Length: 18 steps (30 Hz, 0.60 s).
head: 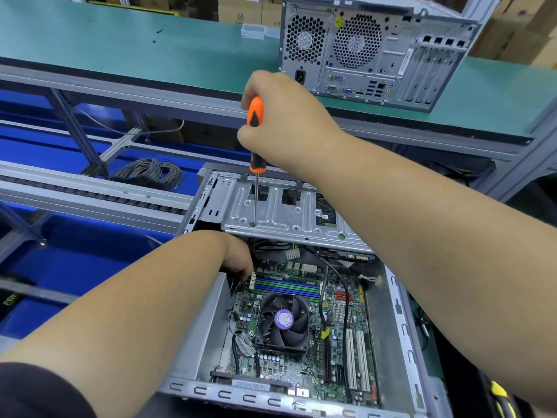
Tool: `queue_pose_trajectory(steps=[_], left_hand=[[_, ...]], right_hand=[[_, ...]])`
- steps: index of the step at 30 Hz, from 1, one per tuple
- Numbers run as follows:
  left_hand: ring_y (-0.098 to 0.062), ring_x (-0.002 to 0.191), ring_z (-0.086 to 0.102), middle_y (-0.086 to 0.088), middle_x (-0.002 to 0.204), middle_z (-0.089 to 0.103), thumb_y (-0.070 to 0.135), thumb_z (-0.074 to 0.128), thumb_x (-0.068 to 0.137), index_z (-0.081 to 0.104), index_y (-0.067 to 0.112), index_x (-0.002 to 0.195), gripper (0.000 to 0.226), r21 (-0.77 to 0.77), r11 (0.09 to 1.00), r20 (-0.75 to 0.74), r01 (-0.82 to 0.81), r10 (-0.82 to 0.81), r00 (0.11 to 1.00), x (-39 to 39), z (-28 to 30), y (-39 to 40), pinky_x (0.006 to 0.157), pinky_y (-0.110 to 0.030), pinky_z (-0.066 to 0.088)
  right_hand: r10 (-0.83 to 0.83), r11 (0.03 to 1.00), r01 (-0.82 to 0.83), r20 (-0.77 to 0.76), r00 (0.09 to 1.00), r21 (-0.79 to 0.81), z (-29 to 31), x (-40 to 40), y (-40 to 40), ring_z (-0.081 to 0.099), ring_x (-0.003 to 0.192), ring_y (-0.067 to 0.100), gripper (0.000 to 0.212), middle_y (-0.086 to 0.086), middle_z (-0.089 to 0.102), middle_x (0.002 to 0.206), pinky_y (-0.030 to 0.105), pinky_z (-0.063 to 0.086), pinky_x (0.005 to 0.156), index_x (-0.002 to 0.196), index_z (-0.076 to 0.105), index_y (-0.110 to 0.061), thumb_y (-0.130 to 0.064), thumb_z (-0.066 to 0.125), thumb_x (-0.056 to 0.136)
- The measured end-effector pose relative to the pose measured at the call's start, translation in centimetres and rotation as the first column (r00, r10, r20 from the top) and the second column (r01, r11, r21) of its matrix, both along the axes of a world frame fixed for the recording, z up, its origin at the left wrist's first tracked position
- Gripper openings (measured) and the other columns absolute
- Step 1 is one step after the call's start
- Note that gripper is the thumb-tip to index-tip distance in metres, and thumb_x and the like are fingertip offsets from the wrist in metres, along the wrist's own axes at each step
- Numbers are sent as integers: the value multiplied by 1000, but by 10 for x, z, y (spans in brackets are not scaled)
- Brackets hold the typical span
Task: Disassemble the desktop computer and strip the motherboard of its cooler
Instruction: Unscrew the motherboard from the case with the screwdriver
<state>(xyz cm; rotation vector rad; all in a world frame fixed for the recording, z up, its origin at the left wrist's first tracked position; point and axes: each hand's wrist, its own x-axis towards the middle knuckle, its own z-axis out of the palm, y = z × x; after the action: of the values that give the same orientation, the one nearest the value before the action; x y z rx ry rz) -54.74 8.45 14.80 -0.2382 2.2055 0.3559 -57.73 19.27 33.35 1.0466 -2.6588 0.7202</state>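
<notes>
The right hand (pixel 283 116) is wrapped around the orange-and-black handle of a screwdriver (pixel 255 137), holding it upright. Straight below that hand, the thin shaft runs down and its tip meets a hole in the grey metal drive cage (pixel 280 215) at the far end of the open computer case (pixel 404 327). Nearer the person and lower, the left hand (pixel 238 257) reaches under the cage's edge; its fingers are mostly hidden, so their grip cannot be told. Just beyond its fingertips lies the motherboard (pixel 337 342), with the cooler (pixel 283 322) and its black fan seated on it. Far above the right hand, a second computer tower (pixel 370 52) stands on the green bench (pixel 120 46).
</notes>
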Motion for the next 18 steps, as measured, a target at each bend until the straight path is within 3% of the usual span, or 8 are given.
queue_pose_trajectory(steps=[4,7,10,13,15,18], left_hand=[[-24,77,47,-10,85,56,15,61,88,60,7,84,9,-8,1000,-21,10,-10,1000,0,-1,-1,60,-23,37],[-23,75,47,-10,85,55,14,61,88,60,6,87,8,-11,1000,-29,16,-16,999,0,-1,0,56,-22,35],[-17,56,43,-5,69,51,13,61,88,56,10,74,15,-29,999,-13,38,-38,999,-1,1,-1,50,-19,32],[-14,51,40,-3,64,48,12,59,88,54,11,70,18,-54,997,-9,58,-58,998,-2,2,-1,47,-17,31],[-14,52,40,-3,65,48,10,58,88,55,10,74,15,-54,997,-8,56,-57,998,-2,2,0,48,-18,31],[-15,51,39,-4,64,48,12,58,88,54,10,72,17,-57,995,-6,78,-78,997,-2,0,-1,49,-19,31]], right_hand=[[-12,1000,12,3,1000,19,1,4,-2,52,90,21,25,0,50,102,34,44,77,103,58,-21,-40,56,87],[-18,997,22,-48,999,68,4,2,-4,50,87,18,35,-1,47,99,29,38,74,101,60,-22,-55,58,89],[7,998,-5,-49,999,56,5,-1,-2,52,94,19,30,0,50,106,29,40,77,108,58,-19,-40,64,88],[32,999,-32,-6,999,45,6,2,0,52,93,20,28,0,50,107,29,40,74,110,57,-18,-26,60,83],[43,997,-44,23,999,58,5,5,0,53,90,19,26,-1,49,103,30,39,70,107,58,-19,-28,58,83],[21,996,-15,-66,998,89,6,3,-3,52,90,18,30,-2,50,100,31,41,74,99,61,-21,-48,60,87]])
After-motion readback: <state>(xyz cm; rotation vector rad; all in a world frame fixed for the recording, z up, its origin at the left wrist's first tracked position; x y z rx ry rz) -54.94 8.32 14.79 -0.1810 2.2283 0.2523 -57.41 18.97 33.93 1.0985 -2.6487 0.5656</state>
